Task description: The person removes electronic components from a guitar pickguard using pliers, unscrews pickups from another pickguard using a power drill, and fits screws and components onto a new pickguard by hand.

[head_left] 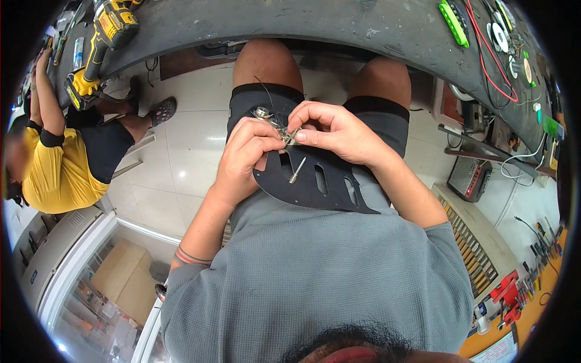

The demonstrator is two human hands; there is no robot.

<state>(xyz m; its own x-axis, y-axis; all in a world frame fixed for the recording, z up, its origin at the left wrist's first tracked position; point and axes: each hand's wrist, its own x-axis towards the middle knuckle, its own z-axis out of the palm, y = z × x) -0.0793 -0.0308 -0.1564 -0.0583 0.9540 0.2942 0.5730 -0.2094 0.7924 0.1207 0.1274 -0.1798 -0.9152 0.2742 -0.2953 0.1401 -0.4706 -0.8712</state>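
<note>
A dark flat plate (pixel 308 181) with several oval slots lies across my lap. On it rests a small screw with a spring (pixel 297 171). Near the plate's far left end, my left hand (pixel 245 151) is closed with its fingertips on a small metal part with thin wires (pixel 282 130). From the right, my right hand (pixel 333 130) pinches at the same wired part, thumb and forefinger together. A round metal piece (pixel 261 112) sits just beyond my left fingers. The fingers hide much of the small part.
A dark workbench (pixel 254 21) runs beyond my knees, with a yellow drill (pixel 100 45) at left and red wires (pixel 484 48) and a green tool (pixel 454 23) at right. Another person in yellow (pixel 66 163) sits at left. A speaker-like box (pixel 469 177) stands at right.
</note>
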